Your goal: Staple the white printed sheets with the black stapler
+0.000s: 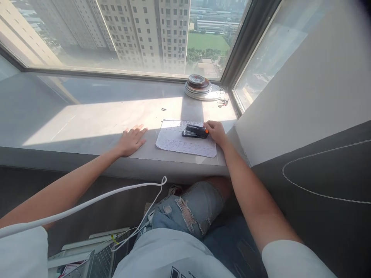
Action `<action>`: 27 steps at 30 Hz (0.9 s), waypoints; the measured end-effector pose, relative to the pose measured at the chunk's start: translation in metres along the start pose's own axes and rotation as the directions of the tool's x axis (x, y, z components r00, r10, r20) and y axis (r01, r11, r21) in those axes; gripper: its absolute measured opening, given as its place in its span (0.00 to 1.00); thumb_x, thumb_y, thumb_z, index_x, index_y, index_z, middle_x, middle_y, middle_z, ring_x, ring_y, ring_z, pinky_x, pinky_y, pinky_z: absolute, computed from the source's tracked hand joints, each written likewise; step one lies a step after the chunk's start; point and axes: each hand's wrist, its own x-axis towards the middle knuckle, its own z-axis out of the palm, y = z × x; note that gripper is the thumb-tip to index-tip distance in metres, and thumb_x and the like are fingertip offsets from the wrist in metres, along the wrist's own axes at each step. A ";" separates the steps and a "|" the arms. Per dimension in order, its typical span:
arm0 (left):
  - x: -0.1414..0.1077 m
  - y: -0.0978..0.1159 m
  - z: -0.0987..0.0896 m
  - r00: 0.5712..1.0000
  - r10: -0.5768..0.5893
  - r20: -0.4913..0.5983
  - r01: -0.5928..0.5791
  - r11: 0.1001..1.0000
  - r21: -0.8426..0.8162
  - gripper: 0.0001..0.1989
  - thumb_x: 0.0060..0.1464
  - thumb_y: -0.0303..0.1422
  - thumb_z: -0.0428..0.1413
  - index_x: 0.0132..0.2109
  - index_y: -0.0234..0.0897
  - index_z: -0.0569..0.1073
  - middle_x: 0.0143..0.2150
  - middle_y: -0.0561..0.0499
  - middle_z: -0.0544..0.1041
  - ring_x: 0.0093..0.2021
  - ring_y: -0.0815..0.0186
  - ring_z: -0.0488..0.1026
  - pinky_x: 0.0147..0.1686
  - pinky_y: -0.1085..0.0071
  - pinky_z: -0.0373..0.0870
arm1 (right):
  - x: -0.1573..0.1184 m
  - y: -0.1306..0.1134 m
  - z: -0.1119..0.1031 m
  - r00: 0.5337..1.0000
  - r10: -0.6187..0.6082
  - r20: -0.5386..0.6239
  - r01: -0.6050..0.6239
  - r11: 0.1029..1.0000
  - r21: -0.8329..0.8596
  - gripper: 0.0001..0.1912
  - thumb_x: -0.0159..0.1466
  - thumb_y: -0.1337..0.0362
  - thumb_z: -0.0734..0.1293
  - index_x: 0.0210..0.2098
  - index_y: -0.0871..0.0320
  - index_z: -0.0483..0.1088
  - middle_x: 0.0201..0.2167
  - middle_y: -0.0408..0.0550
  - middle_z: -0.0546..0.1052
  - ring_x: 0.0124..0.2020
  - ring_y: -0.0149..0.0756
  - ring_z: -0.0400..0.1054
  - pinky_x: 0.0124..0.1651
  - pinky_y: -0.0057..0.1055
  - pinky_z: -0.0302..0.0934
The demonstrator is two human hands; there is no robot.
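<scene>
My left hand (132,140) lies flat on the pale windowsill, fingers spread, holding nothing, a little left of the paper. A black stapler (193,132) with an orange spot at its rear end rests on the written sheets of paper (179,144), its nose pointing left. My right hand (216,132) grips the stapler's rear end from the right, fingers closed on it; the fingertips are partly hidden. Beyond the paper lie small dark strips (163,109), perhaps staples, too small to be sure.
A stack of plates (198,89) stands at the sill's back right corner, with keys (223,102) beside it. A white cable (95,205) crosses in front of my body. Below left is a rack (100,255); a beaded cord (307,195) hangs at right.
</scene>
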 end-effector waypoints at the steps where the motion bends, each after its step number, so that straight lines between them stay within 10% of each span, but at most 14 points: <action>1: 0.000 0.000 0.000 1.000 -0.001 0.003 0.001 1.000 -0.005 0.37 0.74 0.51 0.33 0.81 0.41 0.49 0.83 0.40 0.48 0.81 0.47 0.44 0.75 0.39 0.40 | 0.000 0.001 0.000 1.000 0.001 0.005 -0.001 1.000 -0.004 0.23 0.68 0.45 0.63 0.28 0.56 0.74 0.22 0.43 0.69 0.28 0.37 0.61 0.35 0.35 0.54; 16: 0.004 -0.006 0.004 1.000 -0.007 0.028 0.007 1.000 0.006 0.37 0.74 0.52 0.33 0.82 0.44 0.47 0.84 0.42 0.46 0.82 0.46 0.44 0.76 0.40 0.39 | -0.004 -0.007 -0.001 0.991 -0.067 0.118 0.052 0.991 0.120 0.33 0.71 0.34 0.56 0.36 0.55 0.77 0.27 0.46 0.72 0.31 0.39 0.65 0.38 0.36 0.60; 27: 0.007 -0.010 0.007 0.998 -0.026 0.062 0.024 0.999 0.040 0.38 0.74 0.53 0.31 0.83 0.45 0.43 0.84 0.44 0.44 0.82 0.44 0.43 0.76 0.39 0.39 | -0.001 -0.007 0.003 0.943 -0.195 0.268 0.218 0.974 -0.058 0.22 0.61 0.42 0.74 0.33 0.54 0.71 0.36 0.47 0.73 0.38 0.43 0.67 0.43 0.37 0.59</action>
